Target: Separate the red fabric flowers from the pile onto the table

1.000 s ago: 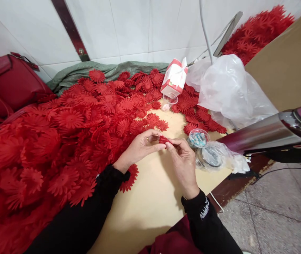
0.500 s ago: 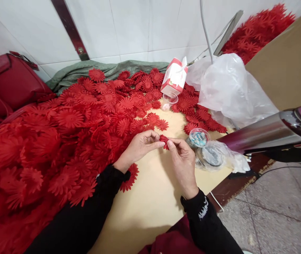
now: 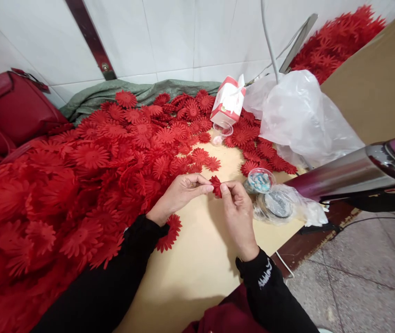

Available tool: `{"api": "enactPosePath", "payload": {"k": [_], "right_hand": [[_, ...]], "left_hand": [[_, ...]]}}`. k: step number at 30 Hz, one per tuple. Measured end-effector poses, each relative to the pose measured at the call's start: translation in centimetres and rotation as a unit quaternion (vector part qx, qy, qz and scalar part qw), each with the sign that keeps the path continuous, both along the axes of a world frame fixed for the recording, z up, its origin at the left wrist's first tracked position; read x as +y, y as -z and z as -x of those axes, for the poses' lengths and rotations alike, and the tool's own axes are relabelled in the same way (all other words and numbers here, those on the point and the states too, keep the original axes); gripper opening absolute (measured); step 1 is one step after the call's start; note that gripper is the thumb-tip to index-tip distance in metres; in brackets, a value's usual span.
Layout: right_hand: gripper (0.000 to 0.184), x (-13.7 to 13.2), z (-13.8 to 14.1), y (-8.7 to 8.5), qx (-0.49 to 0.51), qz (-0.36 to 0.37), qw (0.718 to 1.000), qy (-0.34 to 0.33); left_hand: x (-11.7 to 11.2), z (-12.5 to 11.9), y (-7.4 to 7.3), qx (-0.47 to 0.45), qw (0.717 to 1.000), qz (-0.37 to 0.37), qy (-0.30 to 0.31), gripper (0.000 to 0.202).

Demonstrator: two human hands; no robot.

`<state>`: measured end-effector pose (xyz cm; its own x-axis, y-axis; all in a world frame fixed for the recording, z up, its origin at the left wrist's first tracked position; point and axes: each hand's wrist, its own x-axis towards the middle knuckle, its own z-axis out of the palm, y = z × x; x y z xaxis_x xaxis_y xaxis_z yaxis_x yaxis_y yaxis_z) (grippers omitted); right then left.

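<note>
Between my two hands, above the tan tabletop (image 3: 197, 263), is a small dark red flower (image 3: 215, 186) with many narrow petals. My left hand (image 3: 188, 192) pinches its left side between thumb and fingers. On the other side, the thumb and forefinger of my right hand (image 3: 238, 208) grip its right edge. Part of the flower is covered by my fingertips. A single larger red petal disc (image 3: 169, 232) lies beside my left wrist. A big heap of loose red petal discs (image 3: 89, 157) spreads to the left and behind my hands.
Right of my right hand stand a clear cup of blue-white pieces (image 3: 261, 180) and a plastic-wrapped round container (image 3: 278, 204). Farther back are a tissue box (image 3: 228, 99), a small clear cup (image 3: 222, 132) and a white plastic bag (image 3: 298, 115). A purple-and-silver cylinder (image 3: 353, 166) juts in from the right.
The flower has turned between my fingers and shows more of its petal face. My left hand's fingers have straightened slightly, and my right fingers have shifted their pinch a little.
</note>
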<state>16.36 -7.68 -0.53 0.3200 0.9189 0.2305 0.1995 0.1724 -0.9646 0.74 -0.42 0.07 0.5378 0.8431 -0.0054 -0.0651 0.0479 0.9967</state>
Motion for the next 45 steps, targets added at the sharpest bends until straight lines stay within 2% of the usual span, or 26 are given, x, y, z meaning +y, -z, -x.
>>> {"api": "enactPosePath", "payload": {"k": [7, 12, 15, 23, 31, 36, 45], "right_hand": [[0.026, 0.5, -0.2, 0.6, 0.100, 0.022, 0.993, -0.057], [0.025, 0.7, -0.2, 0.9, 0.190, 0.039, 0.977, -0.085], [0.024, 0.7, -0.2, 0.9, 0.149, 0.030, 0.986, -0.072], [0.014, 0.3, 0.3, 0.0, 0.049, -0.037, 0.998, 0.029], [0.013, 0.4, 0.3, 0.0, 0.020, -0.040, 0.999, 0.026], [0.010, 0.5, 0.2, 0.2, -0.008, -0.060, 0.998, 0.012], [0.012, 0.5, 0.1, 0.1, -0.026, -0.044, 0.999, 0.010]], "left_hand": [[0.0, 0.2, -0.2, -0.010, 1.000, -0.002, 0.017, 0.030], [-0.1, 0.3, -0.3, -0.019, 1.000, -0.012, 0.018, 0.029], [0.0, 0.3, -0.2, -0.023, 1.000, -0.010, 0.007, 0.027], [-0.1, -0.2, -0.2, -0.021, 0.999, -0.022, -0.039, 0.028], [-0.2, -0.5, 0.8, -0.029, 0.999, -0.023, -0.031, 0.023], [-0.3, -0.5, 0.4, -0.021, 0.999, -0.019, -0.044, 0.023], [-0.3, -1.0, -0.4, 0.001, 0.998, -0.017, -0.064, 0.021]]}}
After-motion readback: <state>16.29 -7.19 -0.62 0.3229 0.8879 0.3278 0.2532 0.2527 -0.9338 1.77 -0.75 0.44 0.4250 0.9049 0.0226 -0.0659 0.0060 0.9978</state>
